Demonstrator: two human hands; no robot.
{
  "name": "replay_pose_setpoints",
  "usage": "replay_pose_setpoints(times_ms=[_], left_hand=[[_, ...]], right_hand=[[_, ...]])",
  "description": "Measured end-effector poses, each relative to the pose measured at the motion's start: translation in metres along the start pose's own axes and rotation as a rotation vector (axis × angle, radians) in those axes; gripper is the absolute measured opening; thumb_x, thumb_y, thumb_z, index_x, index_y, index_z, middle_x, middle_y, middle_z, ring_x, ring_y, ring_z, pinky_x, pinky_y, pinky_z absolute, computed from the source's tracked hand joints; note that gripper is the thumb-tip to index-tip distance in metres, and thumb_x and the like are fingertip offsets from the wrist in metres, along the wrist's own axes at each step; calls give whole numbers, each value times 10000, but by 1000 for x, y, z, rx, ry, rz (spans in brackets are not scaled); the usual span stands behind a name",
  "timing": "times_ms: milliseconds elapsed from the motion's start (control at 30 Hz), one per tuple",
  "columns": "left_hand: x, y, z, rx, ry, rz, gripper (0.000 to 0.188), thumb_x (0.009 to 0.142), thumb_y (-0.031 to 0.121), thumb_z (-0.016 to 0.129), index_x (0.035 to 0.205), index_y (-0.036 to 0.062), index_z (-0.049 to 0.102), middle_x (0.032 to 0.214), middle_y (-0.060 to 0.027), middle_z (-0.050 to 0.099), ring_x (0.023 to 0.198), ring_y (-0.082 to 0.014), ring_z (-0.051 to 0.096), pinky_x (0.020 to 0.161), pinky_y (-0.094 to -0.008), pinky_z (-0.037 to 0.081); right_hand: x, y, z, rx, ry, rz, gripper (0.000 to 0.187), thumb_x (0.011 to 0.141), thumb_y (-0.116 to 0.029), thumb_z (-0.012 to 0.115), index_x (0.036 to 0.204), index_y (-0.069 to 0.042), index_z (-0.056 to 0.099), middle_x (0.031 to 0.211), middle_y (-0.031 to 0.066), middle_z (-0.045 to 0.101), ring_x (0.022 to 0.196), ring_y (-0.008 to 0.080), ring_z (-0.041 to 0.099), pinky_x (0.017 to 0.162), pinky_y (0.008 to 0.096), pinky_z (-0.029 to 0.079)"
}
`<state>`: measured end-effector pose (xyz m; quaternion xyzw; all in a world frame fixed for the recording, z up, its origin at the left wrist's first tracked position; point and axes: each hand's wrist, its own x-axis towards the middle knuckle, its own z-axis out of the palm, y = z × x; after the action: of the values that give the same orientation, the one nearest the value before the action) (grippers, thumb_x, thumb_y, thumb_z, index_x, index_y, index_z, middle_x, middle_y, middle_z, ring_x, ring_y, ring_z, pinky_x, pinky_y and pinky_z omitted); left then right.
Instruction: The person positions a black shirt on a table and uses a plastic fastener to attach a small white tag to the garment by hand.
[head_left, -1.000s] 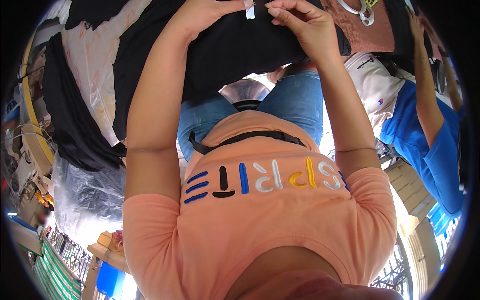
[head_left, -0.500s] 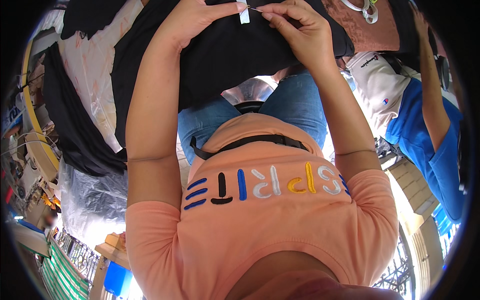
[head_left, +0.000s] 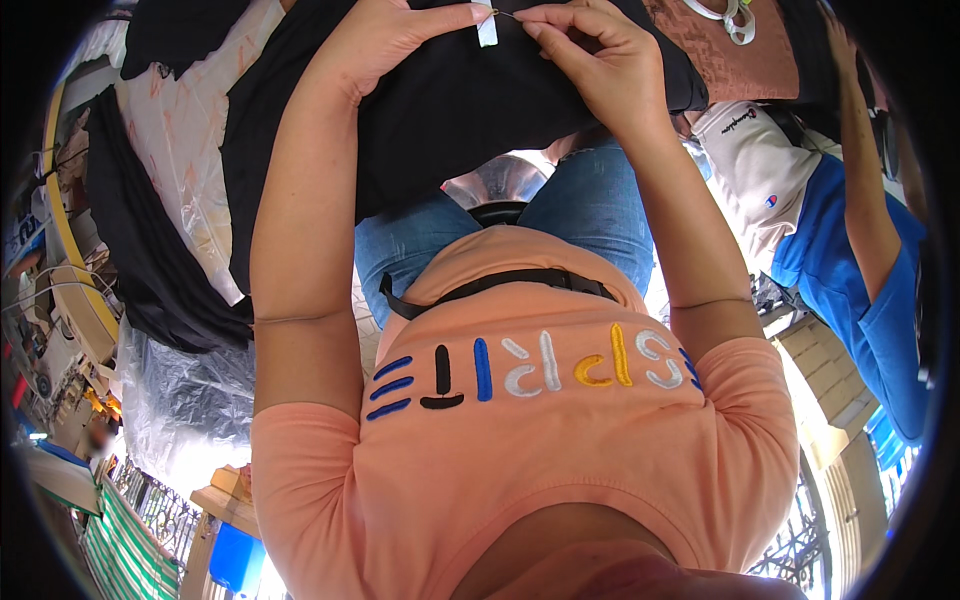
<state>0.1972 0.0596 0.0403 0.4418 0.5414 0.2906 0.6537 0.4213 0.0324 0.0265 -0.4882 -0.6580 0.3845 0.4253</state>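
Black cloth lies spread over the work surface and my lap. A small white tag rests on it near the top edge of the view. The thumb of my left hand presses at the tag's upper end; its other fingers are mostly cut off by the frame or hidden. Just to the right, my right hand pinches a thin metal pin between thumb and forefinger, its far end reaching to the tag by my left thumb. Whether the pin passes through the tag is too small to tell.
At the top right, a white looped strip lies on reddish-brown cloth. A person in blue is close on my right. To my left hang pale patterned cloth, more black fabric and clear plastic sheeting.
The pin's angle by the tag has shifted slightly, and more of its curve shows between my hands. Both hands stay in nearly the same place.
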Motion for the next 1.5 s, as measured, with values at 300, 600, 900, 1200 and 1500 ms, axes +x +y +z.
replay_pose_setpoints(times_ms=[300, 600, 900, 1200, 1500], left_hand=[[2, -2, 0, -11, -15, -2, 213, 912, 170, 795, 1016, -14, 766, 909, -40, 733, 778, -107, 668, 706, -242, 530], [2, -3, -3, -5, -41, 29, 197, 916, 166, 792, 1019, -1, 769, 917, -27, 731, 776, -97, 663, 710, -238, 528], [8, -12, 5, -14, 7, 75, 209, 903, 185, 810, 1001, 2, 780, 896, -33, 736, 783, -105, 666, 712, -249, 534], [14, -17, 9, -14, 37, 163, 242, 897, 204, 822, 1012, -5, 783, 923, -43, 741, 816, -115, 668, 739, -262, 533], [17, -19, 6, 60, 46, 143, 227, 907, 189, 804, 1011, -12, 784, 873, -18, 714, 759, -95, 624, 701, -248, 504]], right_hand=[[1, -2, -1, 2, -14, 5, 139, 860, 41, 734, 983, 5, 787, 782, 34, 617, 675, 100, 562, 609, 248, 440], [8, 0, 0, 102, -71, 110, 102, 903, 57, 702, 985, 24, 752, 802, 28, 646, 727, 104, 630, 667, 231, 495], [12, -26, 8, -71, -58, 57, 40, 927, -21, 694, 950, 0, 669, 800, 127, 715, 742, 209, 723, 688, 310, 555], [27, -31, 8, -592, -28, -498, 43, 925, -53, 671, 948, -36, 639, 850, 167, 667, 734, 358, 694, 660, 391, 552], [40, -38, -13, 229, -84, 13, 43, 1050, -2, 529, 1050, -42, 545, 835, 28, 629, 702, 97, 641, 642, 207, 524]])
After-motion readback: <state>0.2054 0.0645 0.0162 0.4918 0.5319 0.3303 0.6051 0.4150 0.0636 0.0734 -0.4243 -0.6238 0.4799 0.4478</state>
